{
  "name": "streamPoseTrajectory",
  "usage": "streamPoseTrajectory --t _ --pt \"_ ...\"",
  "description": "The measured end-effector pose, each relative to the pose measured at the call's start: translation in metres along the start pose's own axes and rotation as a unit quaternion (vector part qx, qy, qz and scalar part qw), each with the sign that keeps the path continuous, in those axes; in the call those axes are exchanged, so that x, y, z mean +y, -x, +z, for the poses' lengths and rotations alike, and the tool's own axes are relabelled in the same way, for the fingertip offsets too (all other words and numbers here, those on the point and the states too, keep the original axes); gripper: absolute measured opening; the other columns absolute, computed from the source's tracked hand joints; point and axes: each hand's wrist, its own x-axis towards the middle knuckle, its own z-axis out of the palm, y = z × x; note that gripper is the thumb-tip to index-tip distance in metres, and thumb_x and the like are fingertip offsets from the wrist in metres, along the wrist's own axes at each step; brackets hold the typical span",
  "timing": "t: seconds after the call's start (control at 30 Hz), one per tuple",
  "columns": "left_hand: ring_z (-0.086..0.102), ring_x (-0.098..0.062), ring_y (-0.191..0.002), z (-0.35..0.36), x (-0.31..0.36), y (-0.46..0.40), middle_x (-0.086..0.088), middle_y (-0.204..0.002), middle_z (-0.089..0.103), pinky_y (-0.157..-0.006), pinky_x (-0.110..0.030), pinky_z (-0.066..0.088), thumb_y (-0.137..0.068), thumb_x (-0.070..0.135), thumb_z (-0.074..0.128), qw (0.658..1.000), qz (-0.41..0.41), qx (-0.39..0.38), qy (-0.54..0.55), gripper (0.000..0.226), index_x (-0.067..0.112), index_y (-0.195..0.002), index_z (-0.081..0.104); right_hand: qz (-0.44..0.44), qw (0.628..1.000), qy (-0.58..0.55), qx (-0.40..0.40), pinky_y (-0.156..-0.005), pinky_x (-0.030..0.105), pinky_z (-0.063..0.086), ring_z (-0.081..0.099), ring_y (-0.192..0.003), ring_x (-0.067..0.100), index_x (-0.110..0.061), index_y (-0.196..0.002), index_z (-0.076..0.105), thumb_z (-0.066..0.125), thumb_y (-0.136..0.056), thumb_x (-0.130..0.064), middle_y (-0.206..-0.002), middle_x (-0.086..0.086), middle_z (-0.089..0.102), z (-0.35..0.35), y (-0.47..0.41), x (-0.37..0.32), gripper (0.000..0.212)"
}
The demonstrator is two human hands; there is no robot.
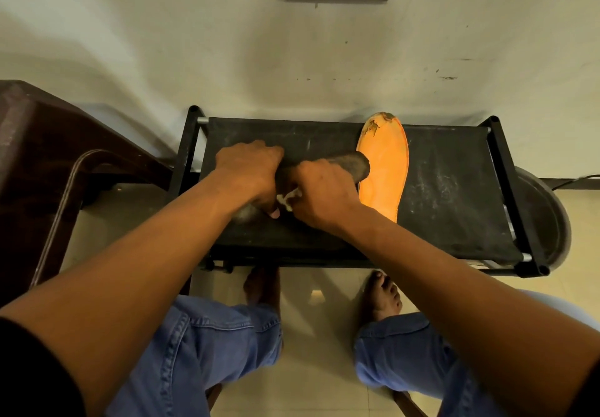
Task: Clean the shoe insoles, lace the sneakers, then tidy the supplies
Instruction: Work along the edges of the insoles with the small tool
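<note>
in the head view, the left hand [248, 169] gripped the near-left end of a dark insole [350, 165] with curled fingers, and the right hand [319, 194] pinched a small white wipe [287, 197] against its middle, on the black fabric shelf [454, 195]. the long axis of this insole ran from near-left to far-right, so its free end lay beyond the right hand, the nearer 1 of the 2 hands for wiping that way, i think. the orange insole [384, 169] lay flat just right of them, its long axis pointing away from the person, its far tip worn.
</note>
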Motion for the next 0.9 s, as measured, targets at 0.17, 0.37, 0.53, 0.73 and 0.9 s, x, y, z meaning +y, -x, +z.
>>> streamPoseTrajectory --t 0.17,0.37,0.53,0.73,0.9 --pt "0.057 -0.029 -0.117 0.001 0.0 0.0 -0.002 -0.126 0.053 -0.091 -0.046 0.05 -0.056 0.057 0.092 1.0 0.0 0.006 0.012 0.09 0.028 -0.129 0.048 0.003 0.998 0.055 0.023 -0.068 0.032 0.045 0.064 -0.094 0.024 -0.022 -0.114 0.067 0.072 -0.086 -0.038 -0.102 0.003 0.066 -0.005 0.002 0.0 0.032" --pt "0.057 -0.029 -0.118 -0.001 -0.003 0.002 -0.003 -0.128 0.053 -0.092 -0.047 0.052 -0.058 0.056 0.092 1.0 0.004 0.002 0.014 0.089 0.025 -0.13 0.049 0.074 0.992 0.098 0.03 -0.078 0.039 0.056 0.064 -0.089 0.023 -0.02 -0.11 0.068 0.075 -0.085 -0.038 -0.095 0.003 0.065 -0.014 -0.007 0.012 0.032" --pt "0.058 -0.029 -0.115 0.0 0.0 0.001 -0.003 -0.126 0.054 -0.093 -0.048 0.052 -0.057 0.055 0.092 1.0 0.002 0.003 0.005 0.089 0.027 -0.13 0.049 0.014 1.0 0.017 0.007 -0.072 0.031 0.052 0.066 -0.093 0.021 -0.02 -0.112 0.069 0.072 -0.087 -0.035 -0.102 0.002 0.068 -0.006 0.003 -0.002 0.029" --pt "0.058 -0.028 -0.115 0.0 0.001 0.0 -0.002 -0.125 0.053 -0.09 -0.046 0.05 -0.056 0.057 0.092 1.0 -0.004 0.004 0.007 0.091 0.028 -0.129 0.048 0.006 0.999 0.034 0.022 -0.071 0.034 0.05 0.065 -0.094 0.023 -0.021 -0.112 0.066 0.072 -0.087 -0.035 -0.104 0.003 0.067 -0.008 0.006 -0.004 0.029" --pt "0.057 -0.03 -0.117 -0.002 -0.001 0.002 -0.004 -0.128 0.053 -0.091 -0.046 0.051 -0.058 0.056 0.092 1.0 0.003 -0.004 0.011 0.091 0.025 -0.131 0.047 0.086 0.991 0.088 0.048 -0.067 0.034 0.044 0.056 -0.082 0.02 -0.019 -0.105 0.063 0.069 -0.091 -0.032 -0.099 0.004 0.064 -0.02 -0.001 0.019 0.02"
